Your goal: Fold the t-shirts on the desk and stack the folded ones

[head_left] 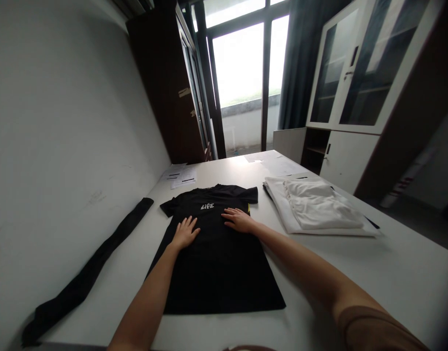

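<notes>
A black T-shirt [216,273] lies spread flat on the white table, its collar toward the window and its hem toward me. White lettering shows on its chest. My left hand [186,233] rests flat on the left side of the shirt, fingers spread. On the right side, just below the lettering, my right hand [238,219] lies with its fingers stretched out across the cloth. A small bit of yellow shows at the shirt's edge beside that hand. Neither hand grips anything.
A stack of folded white cloth [319,204] sits right of the shirt, dark material under it. A long black cloth strip [95,268] runs along the wall at left. Papers [182,175] lie at the table's far left, with more sheets [278,165] at the far right.
</notes>
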### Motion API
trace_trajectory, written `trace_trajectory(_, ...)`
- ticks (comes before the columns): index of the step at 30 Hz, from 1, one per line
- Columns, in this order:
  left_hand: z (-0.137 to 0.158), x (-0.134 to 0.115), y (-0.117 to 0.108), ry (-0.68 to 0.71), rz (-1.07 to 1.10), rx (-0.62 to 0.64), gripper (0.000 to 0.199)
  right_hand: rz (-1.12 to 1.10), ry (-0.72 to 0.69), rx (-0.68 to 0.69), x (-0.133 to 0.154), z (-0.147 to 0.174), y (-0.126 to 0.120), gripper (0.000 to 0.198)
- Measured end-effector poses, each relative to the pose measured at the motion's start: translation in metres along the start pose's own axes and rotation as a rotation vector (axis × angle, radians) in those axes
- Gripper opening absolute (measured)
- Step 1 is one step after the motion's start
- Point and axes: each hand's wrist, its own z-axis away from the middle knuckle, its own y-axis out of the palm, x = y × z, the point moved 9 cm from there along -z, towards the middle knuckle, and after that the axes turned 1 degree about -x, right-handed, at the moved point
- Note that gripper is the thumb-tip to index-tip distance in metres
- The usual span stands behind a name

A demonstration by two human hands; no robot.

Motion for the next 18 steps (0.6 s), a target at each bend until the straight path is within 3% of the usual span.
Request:
trace_trajectory(6,0.006,0.058,-0.009,-0.270,-0.029,0.061,0.076,-0.020,0.023,-0.005,-0.012,-0.001,0.002,0.055)
trace_trajectory(9,0.011,0.059,-0.017,-0.339,-0.072,0.012,0.076,-0.025,0.025,-0.014,-0.012,-0.001,0.001,0.054)
trace_trajectory(12,0.013,0.021,-0.020,-0.235,-0.063,-0.050,0.074,-0.026,0.024,-0.017,-0.013,-0.001,0.002,0.054)
trace_trajectory(16,0.019,-0.061,-0.013,0.090,0.029,-0.045,0.073,-0.023,0.022,-0.015,-0.015,-0.002,0.005,0.056)
trace_trajectory(18,0.024,-0.087,-0.006,0.204,0.045,-0.018,0.073,-0.022,0.021,-0.018,-0.015,-0.003,0.005,0.056)
